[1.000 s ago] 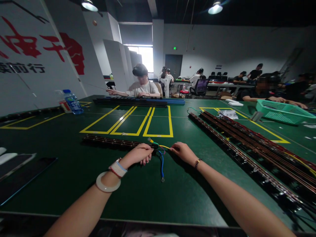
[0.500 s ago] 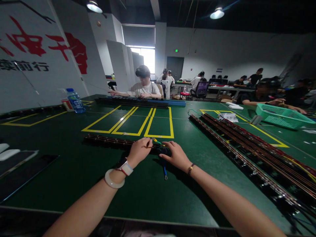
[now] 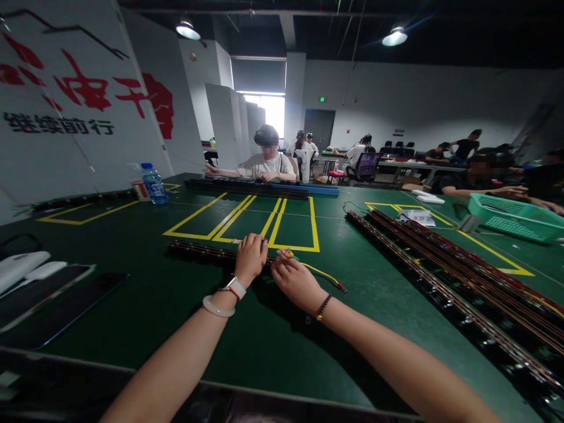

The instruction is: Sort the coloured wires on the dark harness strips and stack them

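Note:
A long dark strip with copper-coloured rails lies crosswise on the green table. My left hand, with a white watch and pale bangle on the wrist, is wrapped over it near its right end. Close beside, my right hand has its fingers bunched together at that end. What those fingertips grip is hidden. A yellow wire with a red-sleeved end runs out to the right from behind my right hand. A bit of green wire shows by the fingertips. Below the right wrist a small ring terminal rests on the table.
Several long railed strips with wires lie along the right. Yellow tape marks boxes ahead. A bottle and dark flat devices are on the left; a green basket is far right. A person sits opposite.
The yellow wire now stretches out to the right. My right hand's fingers have drawn together, and my left hand has turned over the strip. The blue wire is no longer visible. The view has shifted.

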Demonstrator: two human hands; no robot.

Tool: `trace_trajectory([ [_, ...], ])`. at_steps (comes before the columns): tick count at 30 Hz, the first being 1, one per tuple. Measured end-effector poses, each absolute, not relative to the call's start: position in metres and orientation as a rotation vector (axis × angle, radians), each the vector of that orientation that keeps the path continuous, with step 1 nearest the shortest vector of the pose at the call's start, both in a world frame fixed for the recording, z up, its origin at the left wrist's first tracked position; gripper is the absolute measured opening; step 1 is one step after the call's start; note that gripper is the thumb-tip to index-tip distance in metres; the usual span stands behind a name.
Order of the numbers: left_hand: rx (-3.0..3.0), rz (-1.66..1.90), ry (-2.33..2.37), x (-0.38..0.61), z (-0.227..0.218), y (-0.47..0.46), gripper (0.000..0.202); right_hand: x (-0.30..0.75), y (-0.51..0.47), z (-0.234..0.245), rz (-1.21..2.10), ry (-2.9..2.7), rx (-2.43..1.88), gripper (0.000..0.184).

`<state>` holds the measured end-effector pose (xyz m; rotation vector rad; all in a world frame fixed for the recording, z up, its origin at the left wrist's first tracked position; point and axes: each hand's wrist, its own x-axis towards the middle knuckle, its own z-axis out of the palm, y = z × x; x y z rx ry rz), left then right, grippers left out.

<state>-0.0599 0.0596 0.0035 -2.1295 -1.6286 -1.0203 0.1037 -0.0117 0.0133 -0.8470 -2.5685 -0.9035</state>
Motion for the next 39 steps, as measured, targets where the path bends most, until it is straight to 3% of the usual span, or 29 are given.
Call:
trace_trajectory([
  [6,-2.160,-0.881,-1.682,-0.065,-0.005,0.066,0.023,0.111,0.000,0.006,-0.496,-2.426,-1.553,0.054],
  [11,-2.165,-0.936,-1.693,-0.064,-0.008,0.069,0.023,0.125,0.012,0.009,-0.261,-2.438,-1.591,0.039],
  [15,-2.139,-1.053,-1.616,-0.063,-0.007,0.068,0.023,0.125,0.023,0.008,-0.104,-2.437,-1.602,0.043],
  [26,-2.121,-1.366,-1.385,-0.058,0.000,0.063,0.033,0.173,0.104,0.047,-0.440,-2.278,-1.377,0.041],
  [31,-2.173,-1.358,-1.335,-0.057,-0.004,0.067,0.037,0.196,0.163,0.050,-0.319,-2.266,-1.557,0.041],
  [39,-2.284,-1.345,-1.364,-0.056,-0.007,0.066,0.040,0.198,0.230,0.018,-0.213,-2.223,-1.881,0.039],
])
